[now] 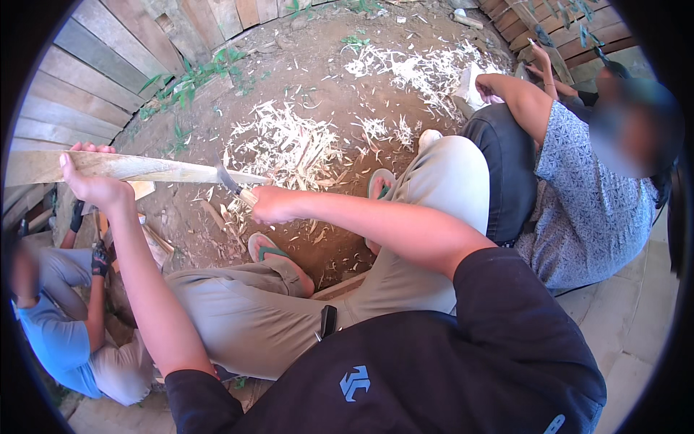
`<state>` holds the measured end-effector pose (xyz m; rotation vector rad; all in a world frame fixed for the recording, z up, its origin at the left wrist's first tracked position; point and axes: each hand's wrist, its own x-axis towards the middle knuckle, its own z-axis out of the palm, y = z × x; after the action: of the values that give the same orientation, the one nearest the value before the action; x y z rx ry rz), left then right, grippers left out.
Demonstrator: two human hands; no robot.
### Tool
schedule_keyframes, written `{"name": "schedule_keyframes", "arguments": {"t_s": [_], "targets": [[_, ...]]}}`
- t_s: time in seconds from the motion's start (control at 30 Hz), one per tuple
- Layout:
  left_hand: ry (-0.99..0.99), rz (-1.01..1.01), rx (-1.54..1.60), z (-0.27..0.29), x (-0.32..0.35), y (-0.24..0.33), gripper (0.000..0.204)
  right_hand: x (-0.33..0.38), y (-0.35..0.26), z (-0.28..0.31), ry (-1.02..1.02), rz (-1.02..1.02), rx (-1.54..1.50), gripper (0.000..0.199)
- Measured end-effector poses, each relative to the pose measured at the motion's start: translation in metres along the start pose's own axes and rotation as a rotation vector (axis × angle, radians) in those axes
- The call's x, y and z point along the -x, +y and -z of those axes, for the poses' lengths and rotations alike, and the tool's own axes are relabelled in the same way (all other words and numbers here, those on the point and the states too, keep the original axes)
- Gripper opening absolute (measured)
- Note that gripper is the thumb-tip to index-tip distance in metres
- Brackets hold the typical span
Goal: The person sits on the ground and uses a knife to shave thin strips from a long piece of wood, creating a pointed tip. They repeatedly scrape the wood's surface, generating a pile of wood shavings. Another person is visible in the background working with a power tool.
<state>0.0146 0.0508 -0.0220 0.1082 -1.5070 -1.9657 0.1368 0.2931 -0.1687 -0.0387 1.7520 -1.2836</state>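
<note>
Your left hand (pixel 100 184) has fingers and thumb bent round the wooden strip (pixel 173 171), whose thin end runs to just beside your right hand (pixel 278 205). Those right fingers are curled fully around the handle of the knife (pixel 229 179), its blade at the strip just ahead of them (shavings (pixel 282 145) lie farther out). A slack left grip could let the wood twist and the blade skid; pressing too hard could snap the thin end.
</note>
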Motion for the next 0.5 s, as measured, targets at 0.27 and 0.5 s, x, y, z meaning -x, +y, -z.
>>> {"name": "schedule_keyframes", "arguments": {"t_s": [0.27,0.5], "targets": [[0.062,0.02,-0.018,0.012,-0.01,-0.003,0.044,-0.005,0.001,0.004,0.039,-0.076,-0.159,0.026],[0.073,0.032,0.014,0.012,-0.012,0.0,0.043,0.005,-0.002,-0.004,0.205,0.164,-0.025,0.043]]}}
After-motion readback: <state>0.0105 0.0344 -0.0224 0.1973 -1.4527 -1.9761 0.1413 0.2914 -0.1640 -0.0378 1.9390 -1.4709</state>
